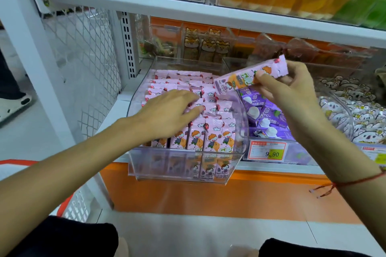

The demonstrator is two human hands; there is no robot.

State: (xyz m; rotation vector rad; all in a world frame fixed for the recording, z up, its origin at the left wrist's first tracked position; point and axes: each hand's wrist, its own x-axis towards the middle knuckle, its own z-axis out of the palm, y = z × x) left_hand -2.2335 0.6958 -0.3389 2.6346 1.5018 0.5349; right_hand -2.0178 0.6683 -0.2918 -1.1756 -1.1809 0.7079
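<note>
Right hand (292, 89) pinching a pink packet (251, 76) above the clear bin (188, 165), left hand (169, 110) flat with straight fingers on the pink packets in the bin (200, 137)

I see my left hand (167, 110) lying flat on the upright pink packets (188, 94) filling the clear bin (183, 169) on the shelf (271, 167), while my right hand (292, 89) pinches one pink packet (248, 77) above the purple packets (269, 117) just beside it.

Left grip (167, 111) flat, right grip (292, 94) curled
</note>
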